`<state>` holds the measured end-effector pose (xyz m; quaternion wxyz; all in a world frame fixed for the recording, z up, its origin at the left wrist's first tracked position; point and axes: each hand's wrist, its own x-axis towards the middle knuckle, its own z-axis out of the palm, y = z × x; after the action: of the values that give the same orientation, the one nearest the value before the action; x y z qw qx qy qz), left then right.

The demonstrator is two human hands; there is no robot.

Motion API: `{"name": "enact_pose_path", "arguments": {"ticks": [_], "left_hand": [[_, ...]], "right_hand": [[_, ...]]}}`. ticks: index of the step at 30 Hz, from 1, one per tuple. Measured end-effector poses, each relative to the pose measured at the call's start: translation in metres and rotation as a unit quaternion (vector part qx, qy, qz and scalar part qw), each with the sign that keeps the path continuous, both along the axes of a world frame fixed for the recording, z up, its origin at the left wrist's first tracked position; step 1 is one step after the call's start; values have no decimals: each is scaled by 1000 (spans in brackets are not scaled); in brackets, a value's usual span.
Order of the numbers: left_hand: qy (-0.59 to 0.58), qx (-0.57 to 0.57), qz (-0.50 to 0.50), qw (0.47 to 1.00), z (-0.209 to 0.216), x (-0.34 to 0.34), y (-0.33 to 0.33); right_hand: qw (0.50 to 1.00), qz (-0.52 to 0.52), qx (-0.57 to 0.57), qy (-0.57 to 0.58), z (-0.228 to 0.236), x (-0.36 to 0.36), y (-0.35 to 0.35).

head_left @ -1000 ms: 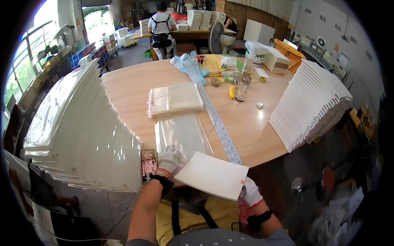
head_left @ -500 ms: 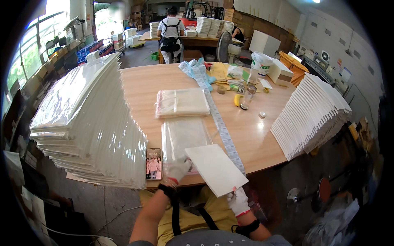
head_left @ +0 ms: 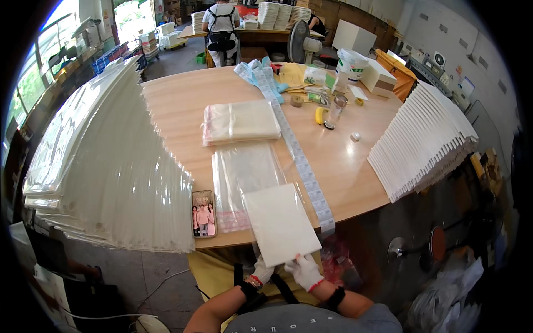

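Observation:
A flat white board slants over the table's near edge, with a clear plastic bag showing around its far end and sides. My right hand, in a white glove, pinches the board's near edge. Close beside it, at the near left corner, is my gloved left hand; its fingers are closed and partly hidden, seemingly on the bag's edge. Under the board's far end lies a pile of clear bags. Beyond it sits a thicker bundle of clear bags.
Tall stacks stand at both sides: bagged white boards left, bare white boards right. A phone lies by the left stack. A label strip crosses the table. A banana, bottle and bucket are farther off.
The white board has swung straighter and moved left and toward me, with bag film now around it. My left hand has come from the bag pile to the board's near end.

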<state>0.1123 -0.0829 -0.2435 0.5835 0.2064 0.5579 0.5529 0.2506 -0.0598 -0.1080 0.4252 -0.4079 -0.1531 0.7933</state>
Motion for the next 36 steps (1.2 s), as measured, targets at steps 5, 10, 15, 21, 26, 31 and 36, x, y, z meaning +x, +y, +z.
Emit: {"name": "enact_pose_path", "arguments": {"ticks": [5,10,15,21,26,31,36], "left_hand": [[-95,-41,-83,991,39,-13,3],[89,-10,-148,985,64,-32,1],[124,39,-88,988,78,-68,-10],[47,9,-77,996,74,-71,-18],[-80,-70,127,986,64,-52,-24],[-68,-85,56,992,78,-61,-16],[225,41,-77,970,97,-81,-24]], "right_hand": [[994,-60,12,87,-34,-31,48],[994,-20,-17,110,-23,-14,39],[927,282,93,-230,16,6,41],[622,252,594,-445,4,-60,45],[564,301,619,-456,-26,-81,39],[888,33,359,-286,-7,82,114],[674,-91,246,-690,-9,264,121]]}}
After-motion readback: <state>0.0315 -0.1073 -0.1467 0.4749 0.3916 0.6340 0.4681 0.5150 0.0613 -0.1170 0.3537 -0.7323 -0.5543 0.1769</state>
